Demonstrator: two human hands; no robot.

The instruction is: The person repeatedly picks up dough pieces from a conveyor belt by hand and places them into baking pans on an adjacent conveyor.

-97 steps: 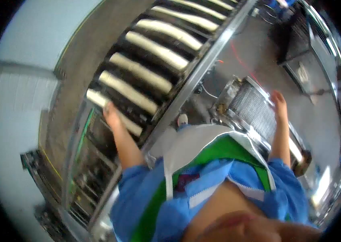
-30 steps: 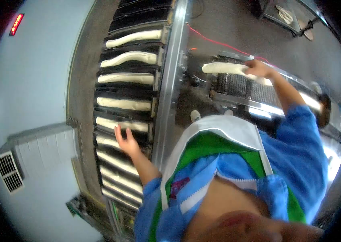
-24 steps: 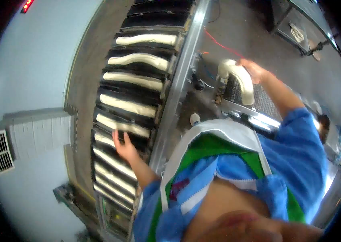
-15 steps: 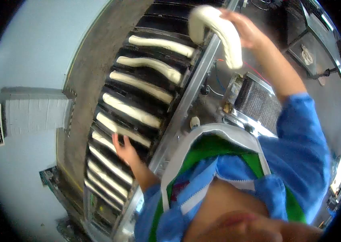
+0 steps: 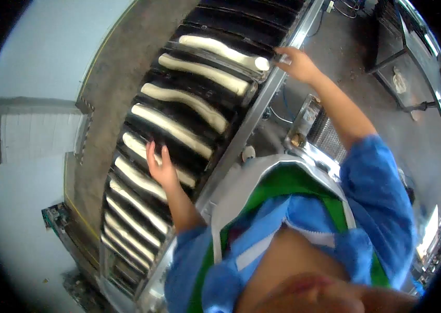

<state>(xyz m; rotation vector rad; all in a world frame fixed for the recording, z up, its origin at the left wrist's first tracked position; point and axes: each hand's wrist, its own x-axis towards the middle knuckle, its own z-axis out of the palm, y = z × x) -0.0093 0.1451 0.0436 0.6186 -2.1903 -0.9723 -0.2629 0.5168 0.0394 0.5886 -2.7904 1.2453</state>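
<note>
A row of black trays (image 5: pixel 241 21) ran diagonally down the left half of the view, and about ten long, pale dough strips (image 5: pixel 220 48) lay in them, one to a slot, side by side and roughly parallel. The strip nearest the right hand had a slight wave, and its near end showed as a bright, rounded tip (image 5: pixel 262 63) close to the tray's end. The third strip (image 5: pixel 189 99) curved more than its neighbours, while the fourth (image 5: pixel 171 128) lay nearly straight. Toward the bottom of the row the strips looked thinner and closer together.

The right hand (image 5: pixel 298 62) reached over the metal rail (image 5: pixel 254 121) along the trays' near side. Its fingers were extended and loosely parted, pinching nothing, with their tips just beside the rounded dough end. The left hand (image 5: pixel 162 169) was held over the fifth strip (image 5: pixel 137 146), hiding its middle. Its fingers were spread and pointed up the row, gripping nothing; whether they touched the dough could not be told.

Across the rail, to the right, stood a machine with a metal mesh belt (image 5: pixel 327 136), partly covered by the right forearm. Farther off, a dark metal rack (image 5: pixel 390 57) carried a pale, bundled item (image 5: pixel 399 81) on its lower shelf.
</note>
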